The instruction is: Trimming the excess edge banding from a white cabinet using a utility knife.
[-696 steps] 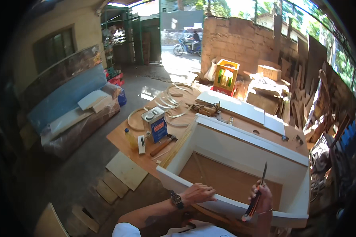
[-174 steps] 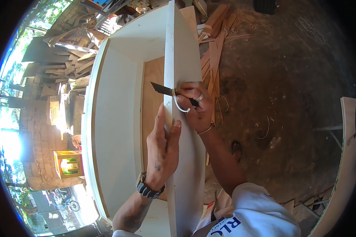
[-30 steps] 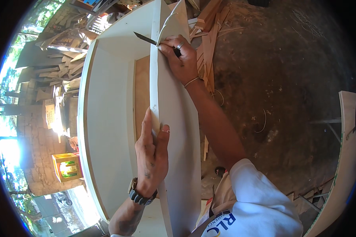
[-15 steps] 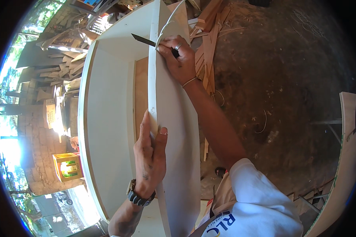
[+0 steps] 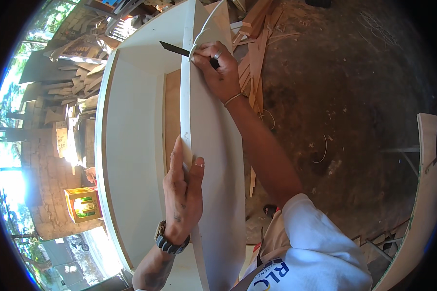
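A white box-like cabinet [image 5: 131,126] stands in front of me, and its near panel [image 5: 216,194] runs lengthwise with its narrow edge up. My right hand [image 5: 219,70] is closed around a knife [image 5: 174,48] at the far part of that edge. The dark, pointed blade crosses the edge and sticks out to the left over the cabinet's hollow. A thin white strip [image 5: 205,29] curls up from the edge beside the blade. Closer to me, my left hand [image 5: 183,194] grips the same panel, thumb on the outer face and fingers on the inner side.
Wooden boards [image 5: 258,53] lie on the dark floor beyond the panel. Stacked scrap wood [image 5: 80,80] and a yellow crate [image 5: 82,206] are at the left, with another person's hand [image 5: 91,174] near the crate. A curved panel [image 5: 422,184] stands at the far right.
The knife, my right hand and the panel's upper edge have shifted slightly left. The curled strip has bent a little lower. My left hand keeps its grip on the panel.
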Action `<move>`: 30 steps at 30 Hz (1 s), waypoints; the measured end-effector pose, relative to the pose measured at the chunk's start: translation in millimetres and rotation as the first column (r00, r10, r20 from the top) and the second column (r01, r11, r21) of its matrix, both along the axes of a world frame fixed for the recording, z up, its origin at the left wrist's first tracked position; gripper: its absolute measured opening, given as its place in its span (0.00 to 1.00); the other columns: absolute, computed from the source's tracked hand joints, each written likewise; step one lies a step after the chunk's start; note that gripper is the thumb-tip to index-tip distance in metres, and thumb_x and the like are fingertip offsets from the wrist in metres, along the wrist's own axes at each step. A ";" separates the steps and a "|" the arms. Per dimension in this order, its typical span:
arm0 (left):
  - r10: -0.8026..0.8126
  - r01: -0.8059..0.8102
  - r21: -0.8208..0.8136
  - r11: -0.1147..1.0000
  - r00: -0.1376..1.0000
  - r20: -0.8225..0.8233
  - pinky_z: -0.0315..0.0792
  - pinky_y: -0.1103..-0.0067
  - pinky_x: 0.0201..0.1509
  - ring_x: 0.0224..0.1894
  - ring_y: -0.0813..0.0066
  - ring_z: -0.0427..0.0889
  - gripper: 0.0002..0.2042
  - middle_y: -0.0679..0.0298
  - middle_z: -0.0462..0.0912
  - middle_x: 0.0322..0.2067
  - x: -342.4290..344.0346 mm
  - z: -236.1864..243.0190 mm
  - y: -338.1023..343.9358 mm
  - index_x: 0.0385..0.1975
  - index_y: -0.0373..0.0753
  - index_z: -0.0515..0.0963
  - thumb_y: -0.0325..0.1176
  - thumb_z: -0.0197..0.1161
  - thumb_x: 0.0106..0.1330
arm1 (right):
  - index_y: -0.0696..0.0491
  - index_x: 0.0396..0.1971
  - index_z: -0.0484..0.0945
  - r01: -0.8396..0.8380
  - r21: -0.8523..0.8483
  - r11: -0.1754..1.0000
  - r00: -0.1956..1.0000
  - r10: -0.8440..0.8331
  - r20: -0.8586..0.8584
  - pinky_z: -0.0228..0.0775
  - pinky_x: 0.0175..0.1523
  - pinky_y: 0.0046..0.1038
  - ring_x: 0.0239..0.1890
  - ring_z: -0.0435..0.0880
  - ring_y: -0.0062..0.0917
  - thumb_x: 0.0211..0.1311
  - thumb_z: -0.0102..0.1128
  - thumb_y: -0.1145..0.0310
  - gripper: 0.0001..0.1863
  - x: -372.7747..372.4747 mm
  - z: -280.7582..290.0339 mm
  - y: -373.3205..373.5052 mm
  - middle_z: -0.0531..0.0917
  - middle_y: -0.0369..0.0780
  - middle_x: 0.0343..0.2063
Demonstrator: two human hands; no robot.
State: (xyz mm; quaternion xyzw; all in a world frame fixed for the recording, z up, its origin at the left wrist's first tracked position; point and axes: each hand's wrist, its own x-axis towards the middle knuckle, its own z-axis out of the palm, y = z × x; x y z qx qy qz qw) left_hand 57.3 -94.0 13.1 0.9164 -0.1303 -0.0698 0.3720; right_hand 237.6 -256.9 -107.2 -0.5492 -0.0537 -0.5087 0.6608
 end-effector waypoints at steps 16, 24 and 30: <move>-0.014 0.013 -0.009 1.000 1.000 -0.021 0.70 0.76 0.36 0.30 0.77 0.73 0.25 0.57 0.81 0.35 -0.4 0.7 1.7 0.70 0.32 0.58 0.32 0.51 0.76 | 0.54 0.29 0.81 0.033 0.029 0.999 0.999 -0.033 0.003 0.73 0.43 0.31 0.36 0.80 0.31 0.57 0.68 0.70 0.04 27.7 1.7 -9.3 0.83 0.38 0.32; -0.021 0.021 0.004 1.000 1.000 -0.020 0.72 0.74 0.38 0.32 0.74 0.75 0.25 0.56 0.81 0.36 -1.1 0.7 2.0 0.70 0.33 0.58 0.32 0.52 0.76 | 0.54 0.29 0.81 0.040 0.033 0.999 0.999 -0.040 -0.005 0.73 0.42 0.31 0.35 0.81 0.30 0.58 0.68 0.70 0.05 43.8 1.6 -17.5 0.83 0.38 0.31; 0.047 -0.047 -0.045 0.998 0.999 -0.007 0.61 0.82 0.33 0.30 0.84 0.65 0.26 0.66 0.74 0.29 -2.2 -3.6 -0.5 0.69 0.32 0.62 0.36 0.54 0.76 | 0.53 0.29 0.81 0.047 0.015 0.999 0.999 -0.047 0.006 0.72 0.41 0.30 0.34 0.80 0.30 0.58 0.68 0.69 0.05 55.2 1.2 -24.7 0.82 0.38 0.30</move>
